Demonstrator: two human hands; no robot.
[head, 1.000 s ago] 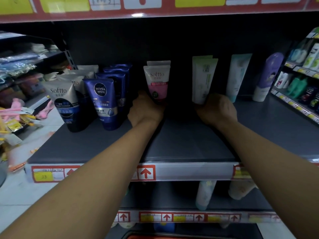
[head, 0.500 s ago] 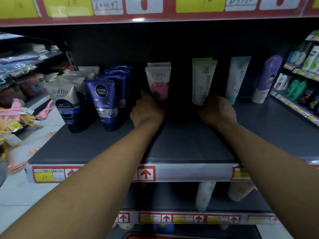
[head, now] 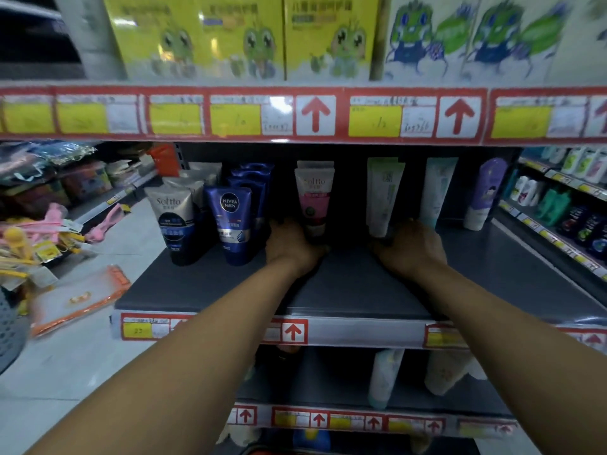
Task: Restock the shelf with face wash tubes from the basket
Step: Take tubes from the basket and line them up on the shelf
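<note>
Fingers of the left hand (head: 292,246) curled round the foot of the pink tube (head: 313,205); fingers of the right hand (head: 410,246) curled at the base of the pale green tube (head: 382,198), grip itself hidden. Both tubes upright at the back of the dark shelf (head: 345,290). Left of them, rows of blue tubes (head: 235,221) and grey tubes (head: 174,224). Far left edge, part of a grey basket (head: 10,330), contents unseen.

Lighting dim overall. The shelf (head: 345,284) recess is deep in shadow, its far wall near black. Glare spots mark the price strip (head: 279,114) and yellow boxes (head: 197,34) above. Motion blur softens the edges; wide-angle distortion bends lines.
</note>
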